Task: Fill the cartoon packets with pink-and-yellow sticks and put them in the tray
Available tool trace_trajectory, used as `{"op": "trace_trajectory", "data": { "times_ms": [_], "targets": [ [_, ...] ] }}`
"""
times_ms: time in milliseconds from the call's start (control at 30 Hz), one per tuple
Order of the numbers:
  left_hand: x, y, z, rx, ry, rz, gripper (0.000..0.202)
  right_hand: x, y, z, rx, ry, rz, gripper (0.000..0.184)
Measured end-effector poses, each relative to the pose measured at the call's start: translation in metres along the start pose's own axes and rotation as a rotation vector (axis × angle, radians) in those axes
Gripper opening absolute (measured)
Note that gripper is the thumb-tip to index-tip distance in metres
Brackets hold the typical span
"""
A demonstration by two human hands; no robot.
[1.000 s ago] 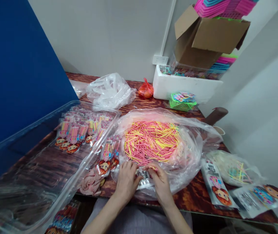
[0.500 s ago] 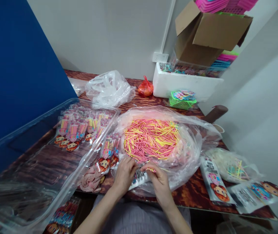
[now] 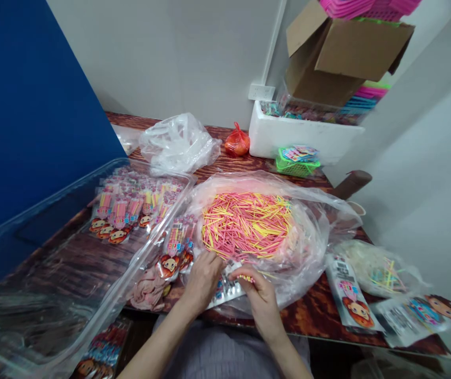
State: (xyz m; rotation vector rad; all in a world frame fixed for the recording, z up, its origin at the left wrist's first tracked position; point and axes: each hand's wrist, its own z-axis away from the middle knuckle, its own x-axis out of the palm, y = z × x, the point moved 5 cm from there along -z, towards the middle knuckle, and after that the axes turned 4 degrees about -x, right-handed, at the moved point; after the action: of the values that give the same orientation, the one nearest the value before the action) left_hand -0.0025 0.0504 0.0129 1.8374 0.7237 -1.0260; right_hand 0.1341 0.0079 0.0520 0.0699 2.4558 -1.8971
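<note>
My left hand (image 3: 203,278) and my right hand (image 3: 261,296) meet at the near edge of the table, both closed on a small clear printed packet (image 3: 225,291) held between them. A few thin pink and yellow sticks (image 3: 245,277) show at my right fingertips. Just beyond lies a big heap of pink and yellow sticks (image 3: 246,223) on an open clear plastic bag (image 3: 308,247). Filled packets with a cartoon face (image 3: 172,252) lie just left of my left hand.
A large clear plastic bin (image 3: 63,273) with several filled packets (image 3: 123,216) stands at the left. Empty printed packets (image 3: 347,297) and a small bag lie at the right. Behind are a crumpled plastic bag (image 3: 178,143), a red bag (image 3: 236,143), a green basket (image 3: 296,160), a white foam box (image 3: 300,138).
Both hands stayed together on the packet and shifted it slightly; the packet now tilts down to the left. The view moved a little.
</note>
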Motion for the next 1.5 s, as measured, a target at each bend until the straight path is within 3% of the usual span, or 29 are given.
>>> {"op": "trace_trajectory", "data": {
  "times_ms": [167,300,533,633,767,867,967,1100,1200,1367,1500],
  "targets": [
    [-0.003,-0.003,0.003,-0.014,0.051,0.057,0.030,0.001,-0.003,0.001,0.004,-0.012,-0.021,0.016],
    [-0.015,-0.006,0.003,-0.046,0.130,0.241,0.022,0.000,0.003,0.000,0.028,-0.017,-0.017,0.016],
    [-0.038,-0.012,0.006,-0.128,0.214,0.487,0.022,-0.016,0.036,0.005,0.254,0.115,-0.012,0.029],
    [-0.039,-0.012,0.009,-0.184,0.148,0.572,0.024,-0.023,0.034,-0.002,0.300,0.185,-0.206,0.025],
    [-0.038,-0.004,0.011,-0.198,0.050,0.711,0.025,-0.029,0.006,-0.031,0.253,0.288,-0.581,0.017],
    [-0.037,0.004,0.011,-0.234,0.009,0.797,0.025,-0.021,-0.013,-0.055,0.212,0.245,-0.792,0.011],
    [-0.036,0.008,0.011,-0.292,-0.007,0.866,0.027,-0.007,-0.018,-0.065,0.236,0.182,-0.893,0.009],
    [-0.032,0.007,0.012,-0.346,-0.036,0.963,0.032,0.008,-0.009,-0.056,0.330,0.115,-0.840,0.010],
    [-0.029,0.006,0.014,-0.358,-0.041,1.006,0.031,0.008,-0.005,-0.044,0.375,0.092,-0.677,0.015],
    [-0.027,0.006,0.017,-0.346,-0.003,1.030,0.026,0.011,-0.013,-0.031,0.390,-0.052,-0.438,0.027],
    [-0.028,0.003,0.019,-0.382,0.060,1.076,0.024,0.007,-0.022,-0.027,0.273,0.064,-0.274,0.039]
  ]
}}
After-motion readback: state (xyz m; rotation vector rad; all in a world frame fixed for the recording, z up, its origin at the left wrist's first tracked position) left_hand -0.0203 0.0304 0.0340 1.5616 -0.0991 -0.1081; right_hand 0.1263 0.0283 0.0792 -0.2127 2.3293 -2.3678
